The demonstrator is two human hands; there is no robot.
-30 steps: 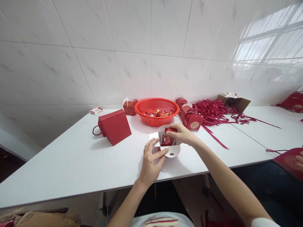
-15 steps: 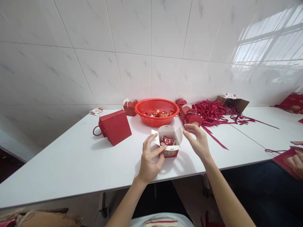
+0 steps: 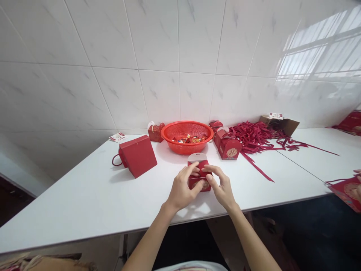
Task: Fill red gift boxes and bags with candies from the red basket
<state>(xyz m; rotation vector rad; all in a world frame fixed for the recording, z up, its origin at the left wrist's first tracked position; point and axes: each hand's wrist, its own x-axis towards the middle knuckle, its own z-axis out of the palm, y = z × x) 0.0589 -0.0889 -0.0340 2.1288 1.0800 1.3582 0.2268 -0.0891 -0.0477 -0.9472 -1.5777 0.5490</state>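
A small red candy box (image 3: 200, 185) stands on the white table (image 3: 93, 203) between my hands. Its red side flaps lie folded inward over the top, and a pale rounded back flap (image 3: 197, 157) stands upright. My left hand (image 3: 184, 187) is curled round the left side, fingertips on the folded flaps and thumb at the front. From the right, my right hand (image 3: 221, 185) presses its fingers onto the top, with the thumb by the front right corner. The box's contents are hidden.
A red plastic basket (image 3: 187, 149) of wrapped sweets stands behind the box. At left is a red gift bag (image 3: 139, 156); at right, a closed red box (image 3: 229, 148) and a heap of dark red ribbons (image 3: 251, 135). Another person's hand (image 3: 357, 190) holds a red bag (image 3: 345, 190).
The box's side flaps, spread open before, are now folded inward and cover the red packets. My right hand has moved left and down onto the box; my left fingers have moved over its top.
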